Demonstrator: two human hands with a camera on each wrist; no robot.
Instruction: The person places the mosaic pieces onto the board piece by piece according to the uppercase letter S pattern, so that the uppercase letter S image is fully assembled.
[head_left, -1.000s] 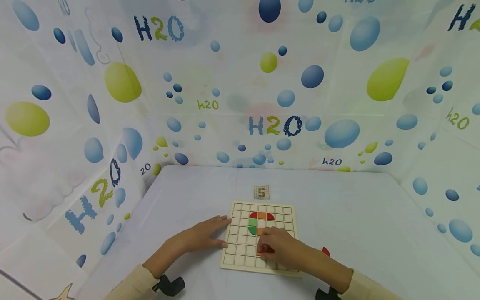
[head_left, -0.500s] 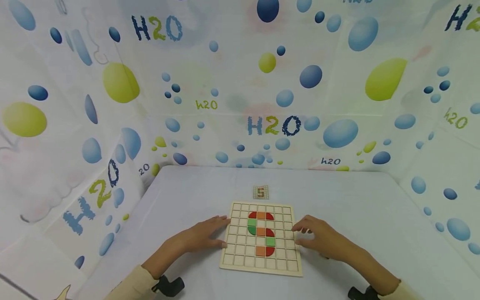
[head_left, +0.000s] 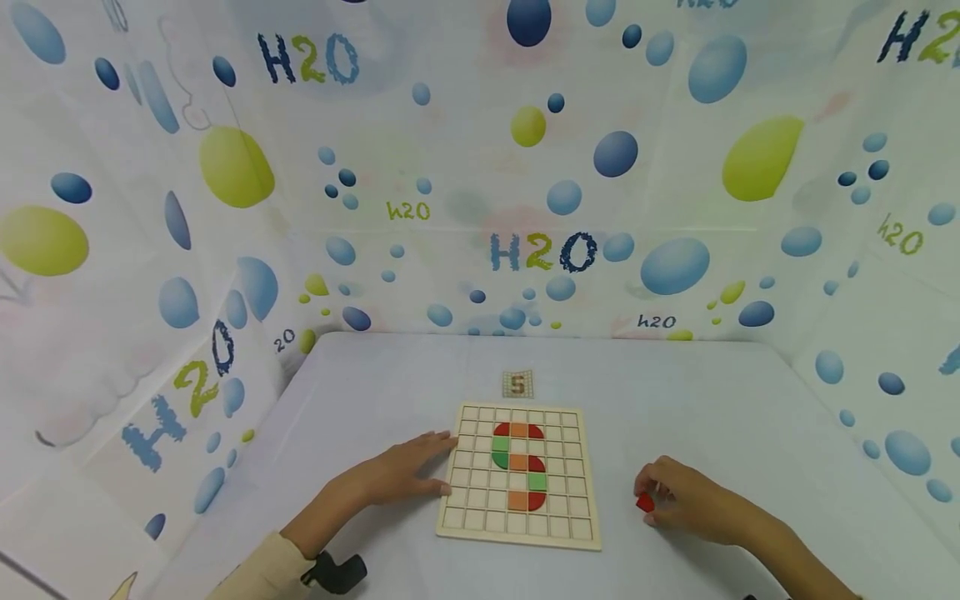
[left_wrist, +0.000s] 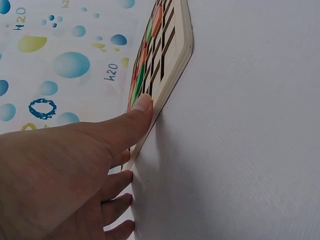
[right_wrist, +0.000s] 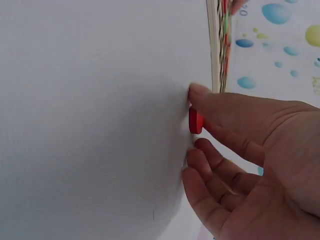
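A square wooden grid board [head_left: 480, 522] lies on the white-covered table with red [head_left: 536, 501], orange [head_left: 518, 500] and green tiles [head_left: 537, 482] set in an S shape. My left hand [head_left: 401, 471] rests at the board's left edge with its fingers stretched out; the thumb [left_wrist: 141, 105] touches the rim in the left wrist view. To the right of the board, my right hand [head_left: 690, 500] has thumb and fingers curled about a small red tile [head_left: 645, 502] at the tabletop. In the right wrist view, the red tile [right_wrist: 195, 120] shows just under the thumb.
Behind the board lies a small card [head_left: 517, 384] with an S pattern on a grid. White sheeting [head_left: 465, 167] printed with blue and green bubbles stands around the table. A black wrist device [head_left: 335, 573] sits on the left forearm.
My right hand has left the board's lower middle, uncovering the tiles there, and moved right to the loose red tile, where its fingers have curled. My left hand has stayed at the board's edge.
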